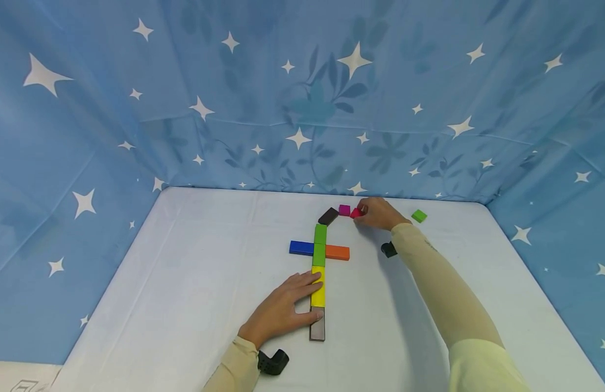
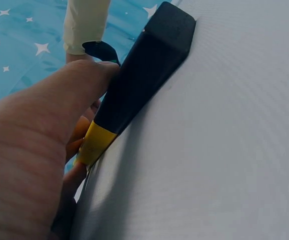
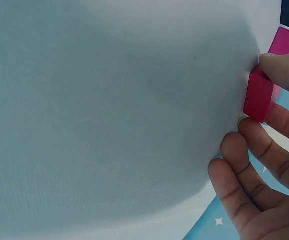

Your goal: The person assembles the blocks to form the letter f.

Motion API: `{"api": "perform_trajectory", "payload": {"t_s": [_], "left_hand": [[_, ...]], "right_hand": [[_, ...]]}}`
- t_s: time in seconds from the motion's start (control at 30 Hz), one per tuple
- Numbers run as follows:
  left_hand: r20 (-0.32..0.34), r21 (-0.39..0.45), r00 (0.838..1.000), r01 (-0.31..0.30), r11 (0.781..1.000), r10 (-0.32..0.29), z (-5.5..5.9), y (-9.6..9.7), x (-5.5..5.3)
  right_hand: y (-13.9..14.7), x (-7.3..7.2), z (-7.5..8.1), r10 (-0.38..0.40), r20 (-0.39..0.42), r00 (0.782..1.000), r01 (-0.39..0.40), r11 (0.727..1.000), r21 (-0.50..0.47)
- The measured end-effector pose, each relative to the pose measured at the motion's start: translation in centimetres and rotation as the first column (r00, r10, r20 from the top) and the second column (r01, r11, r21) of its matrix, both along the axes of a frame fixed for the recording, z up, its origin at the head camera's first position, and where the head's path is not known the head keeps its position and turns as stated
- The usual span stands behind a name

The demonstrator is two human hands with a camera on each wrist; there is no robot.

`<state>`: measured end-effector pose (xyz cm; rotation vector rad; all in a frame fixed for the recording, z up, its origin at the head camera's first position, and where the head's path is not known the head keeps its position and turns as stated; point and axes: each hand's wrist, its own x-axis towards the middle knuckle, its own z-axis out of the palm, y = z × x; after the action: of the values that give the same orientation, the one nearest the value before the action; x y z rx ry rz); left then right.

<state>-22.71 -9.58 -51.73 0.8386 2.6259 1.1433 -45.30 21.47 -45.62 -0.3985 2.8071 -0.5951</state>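
Note:
At the far side of the table my right hand (image 1: 378,213) pinches a small red block (image 3: 259,96) between thumb and fingers. It sits close beside a magenta block (image 1: 344,210), with a dark block (image 1: 329,216) slanting down from there to two green blocks (image 1: 320,234) in line. My left hand (image 1: 282,307) rests with fairly straight fingers over a yellow block (image 1: 318,298). Its thumb lies on the brown block (image 1: 317,329) at the near end of the row. A blue block (image 1: 301,247) and an orange block (image 1: 337,252) stick out sideways from the lower green one.
A loose green block (image 1: 419,216) lies right of my right hand. The white tabletop (image 1: 209,256) ends at a blue star-patterned curtain (image 1: 302,109) behind and at both sides. Black wrist gear (image 1: 274,362) hangs below my left wrist.

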Motion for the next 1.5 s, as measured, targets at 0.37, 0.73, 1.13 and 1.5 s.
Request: {"api": "perform_trajectory", "payload": {"t_s": [0.37,0.73,1.13,1.5], "left_hand": [[0.004,-0.01,1.0,0.003,1.0,-0.003,-0.1,0.3,-0.1],[-0.011,-0.02,1.0,0.012,1.0,-0.012,0.2,0.4,-0.1],[-0.022,-0.023,1.0,0.018,1.0,-0.018,0.0,0.5,-0.1],[-0.013,-0.014,1.0,0.01,1.0,-0.01,0.1,0.2,-0.1]], "right_hand": [[0.4,-0.2,0.1,0.001,-0.001,1.0,-0.001,1.0,-0.007],[0.5,-0.4,0.0,-0.002,-0.016,1.0,0.002,1.0,0.003],[3.4,0.4,0.3,-0.05,-0.043,0.998,0.053,0.997,0.049],[10.5,2.3,0.3,-0.079,-0.104,0.991,0.087,0.994,0.073]]}}
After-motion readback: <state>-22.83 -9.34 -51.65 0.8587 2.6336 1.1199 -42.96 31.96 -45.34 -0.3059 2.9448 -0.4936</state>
